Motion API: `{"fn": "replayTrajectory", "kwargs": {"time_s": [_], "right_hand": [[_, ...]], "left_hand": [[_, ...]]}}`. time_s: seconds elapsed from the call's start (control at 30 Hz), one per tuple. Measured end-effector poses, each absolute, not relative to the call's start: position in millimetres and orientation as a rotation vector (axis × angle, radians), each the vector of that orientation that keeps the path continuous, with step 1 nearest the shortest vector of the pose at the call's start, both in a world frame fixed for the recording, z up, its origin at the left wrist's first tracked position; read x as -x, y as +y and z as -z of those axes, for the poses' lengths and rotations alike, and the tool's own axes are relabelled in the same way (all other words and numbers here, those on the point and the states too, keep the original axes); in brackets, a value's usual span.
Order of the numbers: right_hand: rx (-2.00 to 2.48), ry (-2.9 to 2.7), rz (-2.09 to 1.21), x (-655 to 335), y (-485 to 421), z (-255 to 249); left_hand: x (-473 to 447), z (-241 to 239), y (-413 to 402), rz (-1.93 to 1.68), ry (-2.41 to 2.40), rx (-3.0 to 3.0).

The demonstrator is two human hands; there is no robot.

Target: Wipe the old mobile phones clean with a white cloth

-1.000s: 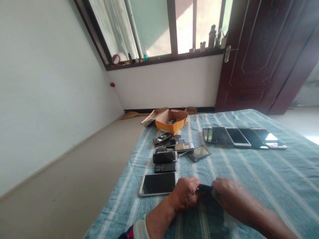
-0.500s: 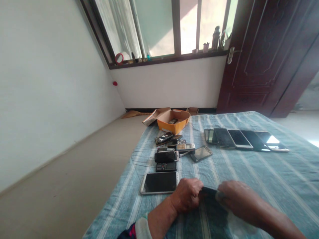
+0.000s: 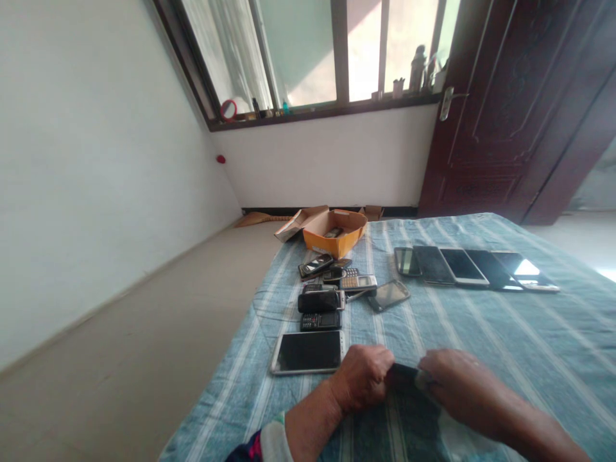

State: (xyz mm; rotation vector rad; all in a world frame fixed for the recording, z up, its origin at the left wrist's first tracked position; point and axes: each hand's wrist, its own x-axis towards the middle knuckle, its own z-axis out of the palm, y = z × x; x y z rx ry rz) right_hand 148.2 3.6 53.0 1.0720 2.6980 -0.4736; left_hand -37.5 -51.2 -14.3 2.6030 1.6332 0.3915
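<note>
Near the front of the bed, my left hand [image 3: 366, 375] is closed around one end of a dark, flat phone [image 3: 405, 369], seen nearly edge-on and mostly hidden. At its other end is my right hand [image 3: 452, 378], fingers closed and slightly blurred, with a whitish cloth [image 3: 464, 439] that hangs below it and shows at the fingertips against the phone. A large white-framed phone [image 3: 310, 353] with a black screen lies just beyond my left hand. Behind it rest a black keypad phone [image 3: 321, 321] and another black phone [image 3: 318, 301].
Several older phones [image 3: 359, 282] lie in a loose pile before an open orange box [image 3: 332, 245]. A grey phone [image 3: 389, 295] sits beside them. Farther right, several smartphones form a row, including a white one [image 3: 464, 267]. The striped bedsheet's edge [image 3: 226, 359] drops off left.
Both hands stay nearly in place, still on the phone and the cloth. The view has tilted very slightly; the phones on the bed lie as before.
</note>
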Motion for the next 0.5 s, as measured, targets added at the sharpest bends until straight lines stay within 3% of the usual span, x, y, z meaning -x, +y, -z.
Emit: {"fn": "replayTrajectory", "kwargs": {"time_s": [0.5], "right_hand": [[-1.082,2.844,0.39,-141.1,-2.2,-35.8]], "left_hand": [[36.7,16.4,-50.1,-0.45,1.621,-2.538]]}}
